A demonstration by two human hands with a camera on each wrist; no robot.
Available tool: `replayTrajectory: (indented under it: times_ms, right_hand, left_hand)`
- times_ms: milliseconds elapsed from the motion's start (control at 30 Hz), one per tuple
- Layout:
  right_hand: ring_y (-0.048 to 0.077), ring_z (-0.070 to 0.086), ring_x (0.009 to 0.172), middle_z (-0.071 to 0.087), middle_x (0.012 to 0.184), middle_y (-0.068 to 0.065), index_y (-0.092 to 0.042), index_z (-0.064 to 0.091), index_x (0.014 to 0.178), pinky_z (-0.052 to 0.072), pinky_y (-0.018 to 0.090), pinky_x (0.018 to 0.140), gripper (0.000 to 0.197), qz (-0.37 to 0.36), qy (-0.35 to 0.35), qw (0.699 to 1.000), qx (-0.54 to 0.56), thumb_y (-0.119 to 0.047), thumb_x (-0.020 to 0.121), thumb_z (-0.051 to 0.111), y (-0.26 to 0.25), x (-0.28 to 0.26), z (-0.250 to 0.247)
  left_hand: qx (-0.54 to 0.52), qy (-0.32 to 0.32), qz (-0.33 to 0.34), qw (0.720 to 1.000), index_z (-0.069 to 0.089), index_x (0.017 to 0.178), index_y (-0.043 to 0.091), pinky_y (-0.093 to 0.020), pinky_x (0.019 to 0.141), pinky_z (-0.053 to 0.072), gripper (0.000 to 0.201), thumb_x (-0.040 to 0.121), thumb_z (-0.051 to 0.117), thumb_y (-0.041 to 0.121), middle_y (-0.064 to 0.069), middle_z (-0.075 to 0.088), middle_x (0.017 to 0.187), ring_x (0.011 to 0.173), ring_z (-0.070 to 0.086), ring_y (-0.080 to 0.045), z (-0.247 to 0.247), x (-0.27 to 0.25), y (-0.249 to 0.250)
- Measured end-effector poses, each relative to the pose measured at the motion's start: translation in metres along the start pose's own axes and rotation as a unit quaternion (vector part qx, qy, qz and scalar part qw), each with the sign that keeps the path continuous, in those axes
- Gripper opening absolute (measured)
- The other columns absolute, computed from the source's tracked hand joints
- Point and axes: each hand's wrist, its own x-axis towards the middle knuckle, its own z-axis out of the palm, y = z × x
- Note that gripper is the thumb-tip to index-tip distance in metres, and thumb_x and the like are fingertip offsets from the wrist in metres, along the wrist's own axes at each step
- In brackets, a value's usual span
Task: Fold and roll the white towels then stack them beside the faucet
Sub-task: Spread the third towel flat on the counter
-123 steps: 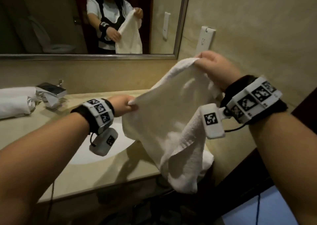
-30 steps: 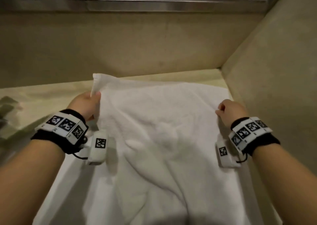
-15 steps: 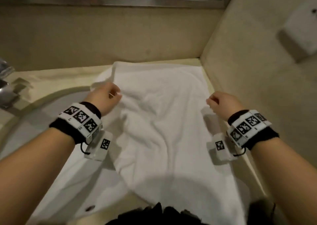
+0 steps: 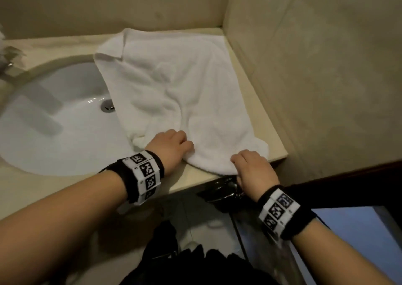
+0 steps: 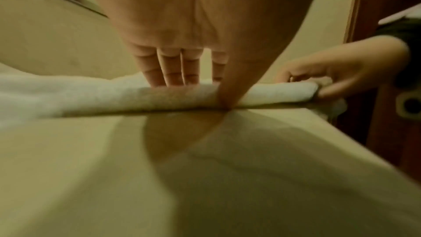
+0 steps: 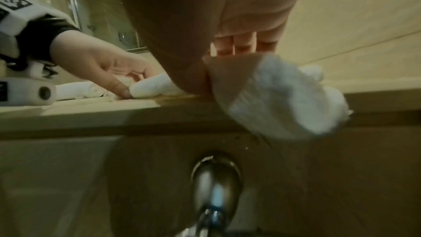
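Both hands, left [image 4: 171,145] and right [image 4: 253,167], pinch the towel's [image 4: 174,84] near edge (grip closed).

White towel [image 4: 178,93] spread rumpled on countertop, left edge overhanging sink, near edge rolled

I see towel [image 4: 180,93] spread on counter [image 4: 256,102], right of sink [image 4: 54,121], its left edge overhanging the basin, near edge at counter front; wall [image 4: 315,67] to its right.

Dim warm light; wrist views blurred, soft shadows, wide-angle warp.
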Motion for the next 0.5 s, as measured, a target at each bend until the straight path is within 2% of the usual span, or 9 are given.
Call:
replayTrajectory:
  times_ms: [100, 133, 200, 267, 333, 367, 433, 500]
  right_hand:
    - [0.028, 0.055, 0.107, 0.060, 0.116, 0.013, -0.012, 0.054, 0.119, 0.040, 0.031, 0.083, 0.034, 0.006, -0.004, 0.991, 0.135, -0.017, 0.086, 0.048, 0.013, 0.011, -0.025]
    - [0.027, 0.057, 0.104, 0.062, 0.113, 0.014, -0.012, 0.055, 0.117, 0.039, 0.028, 0.079, 0.032, -0.001, 0.005, 0.983, 0.181, -0.018, 0.086, 0.049, 0.019, 0.016, -0.040]
    - [0.026, 0.058, 0.103, 0.063, 0.111, 0.015, -0.010, 0.057, 0.114, 0.036, 0.027, 0.076, 0.031, -0.012, 0.035, 0.968, 0.249, -0.020, 0.087, 0.048, 0.029, 0.033, -0.073]
    - [0.029, 0.056, 0.106, 0.061, 0.114, 0.017, -0.008, 0.056, 0.113, 0.037, 0.028, 0.079, 0.026, -0.004, 0.072, 0.960, 0.271, -0.015, 0.089, 0.048, 0.041, 0.060, -0.103]
    - [0.033, 0.055, 0.107, 0.059, 0.116, 0.020, -0.006, 0.055, 0.113, 0.038, 0.030, 0.081, 0.025, 0.055, 0.120, 0.959, 0.251, -0.012, 0.090, 0.046, 0.050, 0.092, -0.124]
    - [0.035, 0.053, 0.109, 0.057, 0.118, 0.021, -0.007, 0.054, 0.115, 0.039, 0.033, 0.085, 0.027, 0.096, 0.140, 0.960, 0.224, -0.012, 0.090, 0.045, 0.052, 0.106, -0.129]
    - [0.036, 0.045, 0.116, 0.051, 0.125, 0.019, -0.013, 0.052, 0.119, 0.036, 0.040, 0.096, 0.032, 0.170, 0.175, 0.962, 0.122, -0.011, 0.087, 0.046, 0.052, 0.129, -0.133]
    - [0.034, 0.046, 0.114, 0.051, 0.122, 0.013, -0.018, 0.054, 0.115, 0.036, 0.038, 0.092, 0.032, 0.167, 0.203, 0.963, 0.061, -0.010, 0.085, 0.050, 0.047, 0.138, -0.126]
  left_hand:
    - [0.047, -0.034, -0.028, 0.998, 0.045, 0.122, 0.019, -0.038, 0.094, 0.040, 0.030, 0.093, 0.040, 0.023, -0.008, 0.049, 0.127, 0.113, 0.048, -0.028, -0.010, 0.006, -0.011]
    - [0.025, -0.033, -0.043, 0.998, 0.047, 0.116, 0.017, -0.037, 0.090, 0.042, 0.025, 0.093, 0.041, 0.024, -0.010, 0.053, 0.121, 0.108, 0.053, -0.029, -0.018, 0.008, -0.016]
    - [-0.103, 0.015, -0.081, 0.991, 0.052, 0.106, 0.012, -0.036, 0.085, 0.042, 0.020, 0.090, 0.047, 0.022, -0.017, 0.059, 0.114, 0.100, 0.057, -0.032, -0.040, 0.013, -0.030]
    - [-0.176, 0.120, -0.107, 0.971, 0.054, 0.110, 0.007, -0.039, 0.085, 0.043, 0.024, 0.088, 0.047, 0.015, -0.023, 0.060, 0.113, 0.101, 0.057, -0.037, -0.067, 0.028, -0.048]
    - [-0.159, 0.215, -0.123, 0.956, 0.055, 0.114, 0.009, -0.043, 0.087, 0.042, 0.028, 0.087, 0.046, 0.013, -0.022, 0.059, 0.114, 0.104, 0.055, -0.040, -0.094, 0.050, -0.067]
    - [-0.141, 0.232, -0.136, 0.953, 0.054, 0.116, 0.011, -0.044, 0.089, 0.041, 0.029, 0.088, 0.047, 0.013, -0.020, 0.057, 0.117, 0.107, 0.052, -0.039, -0.104, 0.060, -0.073]
    - [-0.142, 0.227, -0.158, 0.950, 0.052, 0.119, 0.014, -0.041, 0.092, 0.040, 0.031, 0.088, 0.049, 0.011, -0.015, 0.052, 0.121, 0.109, 0.049, -0.036, -0.115, 0.082, -0.084]
    - [-0.211, 0.196, -0.147, 0.946, 0.054, 0.113, 0.014, -0.032, 0.083, 0.041, 0.024, 0.088, 0.051, 0.014, -0.009, 0.057, 0.114, 0.099, 0.054, -0.029, -0.114, 0.092, -0.088]
